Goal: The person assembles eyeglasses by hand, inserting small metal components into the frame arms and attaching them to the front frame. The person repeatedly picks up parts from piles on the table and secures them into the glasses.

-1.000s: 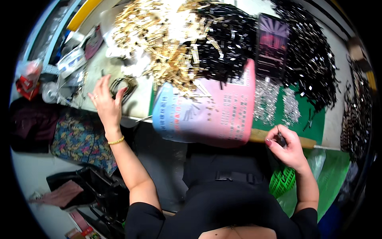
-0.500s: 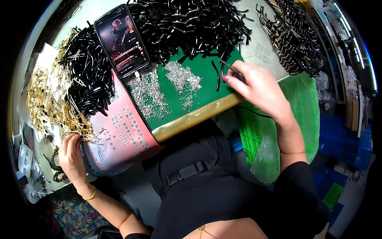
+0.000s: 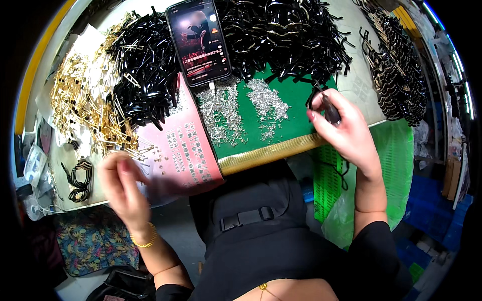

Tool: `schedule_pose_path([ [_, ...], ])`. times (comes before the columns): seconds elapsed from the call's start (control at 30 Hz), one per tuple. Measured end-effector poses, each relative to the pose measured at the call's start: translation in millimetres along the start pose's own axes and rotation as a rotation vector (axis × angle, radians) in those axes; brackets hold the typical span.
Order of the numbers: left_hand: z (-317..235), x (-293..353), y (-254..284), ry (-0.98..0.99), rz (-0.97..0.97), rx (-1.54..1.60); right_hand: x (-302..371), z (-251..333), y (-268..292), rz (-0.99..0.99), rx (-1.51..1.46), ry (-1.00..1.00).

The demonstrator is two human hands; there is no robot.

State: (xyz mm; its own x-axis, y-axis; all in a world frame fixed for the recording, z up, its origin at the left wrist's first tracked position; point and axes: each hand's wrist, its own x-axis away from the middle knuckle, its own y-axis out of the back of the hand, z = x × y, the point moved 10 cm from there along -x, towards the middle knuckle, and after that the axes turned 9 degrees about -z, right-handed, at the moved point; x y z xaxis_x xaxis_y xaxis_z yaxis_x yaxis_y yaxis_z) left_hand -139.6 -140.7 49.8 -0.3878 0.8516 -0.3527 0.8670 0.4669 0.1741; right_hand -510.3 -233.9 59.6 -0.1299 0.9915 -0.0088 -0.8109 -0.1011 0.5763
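Note:
My right hand (image 3: 344, 123) is closed around a slim tool with a dark handle (image 3: 330, 109). Thin black strips (image 3: 312, 96) lie at its fingertips, at the right end of the green mat (image 3: 228, 123); whether the fingers grip them I cannot tell. My left hand (image 3: 125, 188) is lifted and smeared by motion near the front of the pink printed sheet (image 3: 193, 155), with its fingers curled. Whether it holds anything does not show. Beyond it lies a heap of gold hair-clip-like pieces (image 3: 83, 100). Small silvery bits (image 3: 268, 103) are spread in two patches on the mat.
A lit phone (image 3: 198, 42) with a cable leans at the back, between heaps of glossy black strips (image 3: 145, 75). More dark pieces (image 3: 396, 70) lie at the far right. A gold edge (image 3: 271, 150) borders the mat. Green plastic (image 3: 386, 170) hangs below my right forearm.
My left hand has lifted from the gold pieces and moved right. The right hand has tipped its tool more upright beside the black strips. The whole view has shifted.

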Motion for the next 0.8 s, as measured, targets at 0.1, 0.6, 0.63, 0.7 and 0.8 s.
schedule_pose_path([
  [0.1,-16.2,46.1,-73.2,0.077,0.242,-0.128,20.0,29.0,-27.5,0.155,-0.334,0.045],
  [0.6,-31.1,79.2,-146.2,-0.022,0.387,0.096,41.1,15.8,-75.8,0.193,-0.7,-0.32],
  [0.63,-29.9,79.4,-147.2,-0.015,0.385,0.096,41.2,14.8,-75.0,0.193,-0.692,-0.313],
  [0.7,-30.7,80.6,-149.1,-0.027,0.396,0.091,44.7,8.5,-79.1,0.245,-0.78,-0.406],
  [0.8,-34.5,83.9,-152.4,-0.06,0.432,0.062,49.7,4.5,-83.1,0.28,-0.838,-0.472],
])
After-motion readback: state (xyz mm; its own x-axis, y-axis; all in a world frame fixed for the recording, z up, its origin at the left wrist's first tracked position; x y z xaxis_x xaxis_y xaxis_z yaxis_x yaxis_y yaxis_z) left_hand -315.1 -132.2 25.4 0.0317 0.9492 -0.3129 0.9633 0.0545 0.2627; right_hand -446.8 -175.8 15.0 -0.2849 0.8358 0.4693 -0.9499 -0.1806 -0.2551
